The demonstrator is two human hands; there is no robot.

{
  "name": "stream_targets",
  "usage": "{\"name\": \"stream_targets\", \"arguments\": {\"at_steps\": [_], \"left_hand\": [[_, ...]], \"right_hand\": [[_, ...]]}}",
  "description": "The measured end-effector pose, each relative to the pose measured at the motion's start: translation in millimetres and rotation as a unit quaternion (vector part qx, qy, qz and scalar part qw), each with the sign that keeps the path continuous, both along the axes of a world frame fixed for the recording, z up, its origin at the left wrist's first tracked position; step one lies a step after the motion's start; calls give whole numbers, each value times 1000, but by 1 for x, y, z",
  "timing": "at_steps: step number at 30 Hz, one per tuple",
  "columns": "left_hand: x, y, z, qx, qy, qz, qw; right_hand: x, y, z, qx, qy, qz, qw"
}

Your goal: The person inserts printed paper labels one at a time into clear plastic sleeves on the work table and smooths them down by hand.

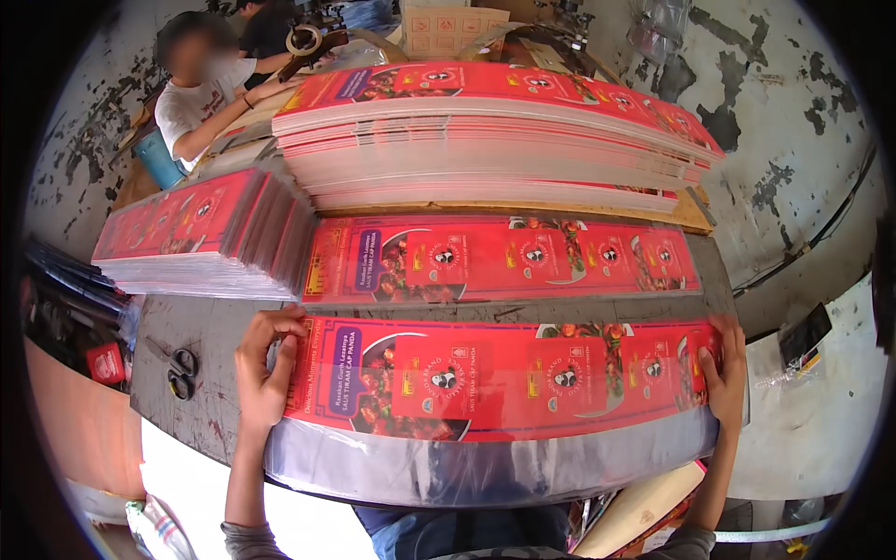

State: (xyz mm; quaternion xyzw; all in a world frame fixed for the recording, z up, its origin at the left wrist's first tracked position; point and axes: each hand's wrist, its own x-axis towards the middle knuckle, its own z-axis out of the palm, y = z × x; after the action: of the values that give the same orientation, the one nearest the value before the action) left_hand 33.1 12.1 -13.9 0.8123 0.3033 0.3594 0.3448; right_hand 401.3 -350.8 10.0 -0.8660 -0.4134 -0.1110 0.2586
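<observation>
In front of me lies a long red printed sheet (pixel 504 378) with panda logos and food pictures. Clear plastic film (pixel 485 467) covers it and reaches past its near edge towards my body. My left hand (pixel 266 364) grips the sheet's left end, fingers curled at the far corner and thumb along the side. At the other end, my right hand (pixel 726 373) holds the right edge, thumb on top of the print. Just beyond lies another red sheet in plastic (pixel 485 259), touched by neither hand.
A tall stack of red sheets (pixel 495 154) rests on a wooden board (pixel 523 213) at the back. Plastic-covered sheets (pixel 187 233) are piled at the left. Black-handled scissors (pixel 179 371) lie on the grey table (pixel 210 411). Another person (pixel 201 103) works at the back left.
</observation>
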Motion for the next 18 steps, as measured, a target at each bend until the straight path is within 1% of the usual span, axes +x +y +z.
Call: {"name": "stream_targets", "arguments": {"at_steps": [3,11,15,18], "left_hand": [[1,0,2,7,-1,-2,1000],[2,-2,5,48,18,-9,999],[2,-2,6,40,13,-9,999],[2,-2,5,46,14,-12,999]], "right_hand": [[0,-1,0,-2,-14,-5,1000],[-2,-3,2,-36,10,-21,999],[-2,-2,2,-29,16,-15,999],[0,-2,-1,-6,-4,-11,1000]]}}
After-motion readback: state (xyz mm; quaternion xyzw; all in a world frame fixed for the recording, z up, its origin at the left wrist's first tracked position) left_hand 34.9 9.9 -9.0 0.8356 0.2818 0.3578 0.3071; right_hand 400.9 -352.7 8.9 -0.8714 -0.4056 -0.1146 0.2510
